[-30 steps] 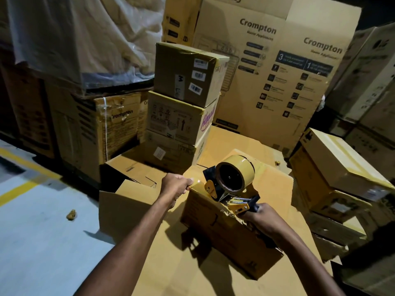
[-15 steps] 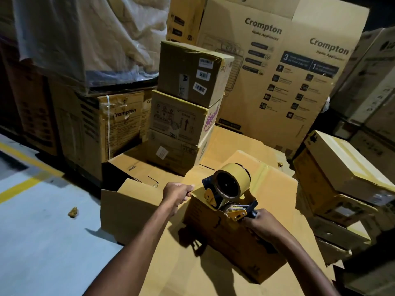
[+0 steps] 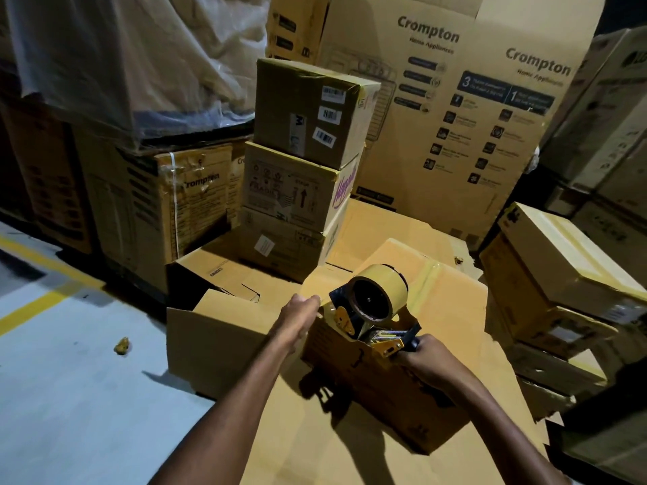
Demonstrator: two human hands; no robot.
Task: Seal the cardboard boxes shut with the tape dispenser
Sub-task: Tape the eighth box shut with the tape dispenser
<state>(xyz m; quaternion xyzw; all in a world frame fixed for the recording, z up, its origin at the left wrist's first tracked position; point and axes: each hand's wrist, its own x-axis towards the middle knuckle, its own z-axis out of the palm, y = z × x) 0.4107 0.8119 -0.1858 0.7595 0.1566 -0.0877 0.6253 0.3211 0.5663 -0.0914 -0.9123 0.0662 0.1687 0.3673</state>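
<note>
**Box under taping on floor sheet**

A tall printed carton is stood at the back, with a film-wrapped load to its left. A stack of three closed boxes is set in front of the carton, and a pile of further boxes is seen at the right. A flattened sheet is laid on the grey floor. The box being sealed is placed on this sheet, near centre. The dispenser is held against the box's top edge, its yellow roll raised above the box. Its handle is clamped in the right hand, fingers wrapped round it. The left hand is placed at the box's top left corner, fingers curled; whether the box edge or a tape end is pinched cannot be told. A small scrap is noted on the floor, well apart at the left.
</note>
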